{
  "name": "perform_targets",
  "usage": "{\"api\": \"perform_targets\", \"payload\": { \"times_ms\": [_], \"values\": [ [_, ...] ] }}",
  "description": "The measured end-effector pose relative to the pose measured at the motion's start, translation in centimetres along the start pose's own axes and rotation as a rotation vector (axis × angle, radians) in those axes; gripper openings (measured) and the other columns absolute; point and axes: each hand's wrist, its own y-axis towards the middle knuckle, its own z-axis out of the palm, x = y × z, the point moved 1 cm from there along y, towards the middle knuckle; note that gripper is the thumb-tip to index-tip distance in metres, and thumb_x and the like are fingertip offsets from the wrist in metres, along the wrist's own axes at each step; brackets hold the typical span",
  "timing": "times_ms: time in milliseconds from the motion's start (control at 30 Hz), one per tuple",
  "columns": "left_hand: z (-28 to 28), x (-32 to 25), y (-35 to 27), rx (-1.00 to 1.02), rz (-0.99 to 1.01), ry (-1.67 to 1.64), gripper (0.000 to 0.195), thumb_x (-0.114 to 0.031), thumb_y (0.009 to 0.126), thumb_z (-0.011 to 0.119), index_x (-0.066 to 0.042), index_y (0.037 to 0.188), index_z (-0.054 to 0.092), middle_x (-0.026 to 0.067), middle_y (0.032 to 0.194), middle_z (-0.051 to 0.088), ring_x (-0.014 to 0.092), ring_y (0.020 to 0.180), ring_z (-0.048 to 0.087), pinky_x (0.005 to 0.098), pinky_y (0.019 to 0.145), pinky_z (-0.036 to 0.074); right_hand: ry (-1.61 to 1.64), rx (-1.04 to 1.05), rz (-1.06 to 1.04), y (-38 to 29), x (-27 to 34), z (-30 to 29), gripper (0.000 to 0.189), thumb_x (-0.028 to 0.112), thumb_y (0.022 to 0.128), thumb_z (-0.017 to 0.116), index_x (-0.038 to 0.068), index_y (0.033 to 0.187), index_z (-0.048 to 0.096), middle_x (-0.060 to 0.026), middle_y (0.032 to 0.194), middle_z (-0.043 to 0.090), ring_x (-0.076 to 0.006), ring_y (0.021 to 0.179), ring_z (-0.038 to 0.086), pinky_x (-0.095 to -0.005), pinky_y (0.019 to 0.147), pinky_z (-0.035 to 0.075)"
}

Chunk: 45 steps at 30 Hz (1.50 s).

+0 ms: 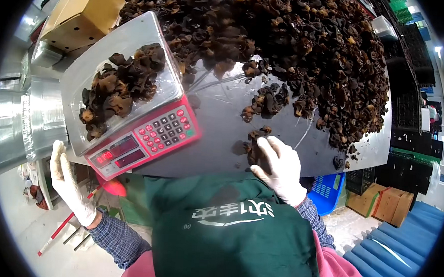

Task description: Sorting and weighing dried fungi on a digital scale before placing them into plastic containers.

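My left hand (67,185), in a white glove, is raised beside the lower left corner of a red digital scale (146,138), fingers extended and holding nothing. On the scale's clear-covered metal pan (78,104) lies a portion of dark brown wood ear mushrooms (123,84). My right hand (280,166), also gloved in white, is at the table's near edge, its fingers curved around a small clump of mushrooms (255,140); how firmly it grips them is hidden. Beyond it, small loose clumps (271,99) rest on the metal table (215,127), in front of a large mushroom heap (306,41).
A cardboard box (81,14) stands behind the scale at the upper left. Black crates (405,170) line the right side. Below the table's right end are a blue plastic basket (328,193) and cardboard boxes (380,203). A red-and-white pole (61,228) slants at the lower left.
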Motion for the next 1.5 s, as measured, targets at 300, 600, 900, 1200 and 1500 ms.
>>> {"api": "perform_targets", "payload": {
  "times_ms": [300,600,900,1200,1500],
  "values": [
    [1.7,1.3,-1.0,-0.006,0.000,-0.108,0.039,0.002,0.096,0.057,0.003,0.135,0.057,0.0155,0.138,0.060,0.023,0.127,0.057,0.0354,0.111,0.041,0.259,-0.104,-0.060,2.2,-1.7,0.8,0.028,-0.004,0.074,0.074,0.006,0.099,0.067,-0.0116,0.104,0.064,-0.0284,0.091,0.067,-0.0356,0.077,0.056],
    [1.5,0.6,-1.3,-0.031,0.000,-0.081,0.041,0.002,0.096,0.057,0.002,0.137,0.057,0.0137,0.137,0.060,0.022,0.127,0.057,0.0349,0.111,0.040,0.509,-0.375,-0.478,14.9,9.2,-4.0,0.038,-0.004,0.074,0.077,0.008,0.109,0.069,-0.0131,0.109,0.065,-0.0280,0.092,0.066,-0.0350,0.078,0.056],
    [0.5,1.8,-2.0,-0.053,-0.033,-0.085,0.045,0.005,0.093,0.058,0.002,0.138,0.056,0.0148,0.141,0.058,0.024,0.131,0.054,0.0371,0.114,0.038,0.339,-0.260,-0.583,19.8,8.9,-3.8,0.051,0.008,0.078,0.076,0.010,0.127,0.065,-0.0173,0.127,0.063,-0.0338,0.109,0.064,-0.0409,0.092,0.053],
    [0.5,-0.1,-1.4,-0.054,0.005,0.015,0.045,0.004,0.093,0.057,0.001,0.137,0.056,0.0139,0.140,0.058,0.023,0.131,0.053,0.0367,0.114,0.037,0.511,-0.273,-0.324,17.9,4.8,-4.3,0.028,0.000,0.086,0.069,0.005,0.113,0.071,-0.0122,0.112,0.070,-0.0264,0.104,0.067,-0.0354,0.091,0.053],
    [0.3,-1.0,-1.8,-0.024,-0.016,0.056,0.046,0.006,0.093,0.057,0.001,0.139,0.055,0.0131,0.142,0.057,0.023,0.130,0.054,0.0354,0.114,0.038,0.432,-0.226,-0.331,18.0,4.6,-2.9,0.029,0.004,0.082,0.074,0.009,0.110,0.071,-0.0084,0.102,0.070,-0.0260,0.094,0.066,-0.0357,0.083,0.052]
  ]
}}
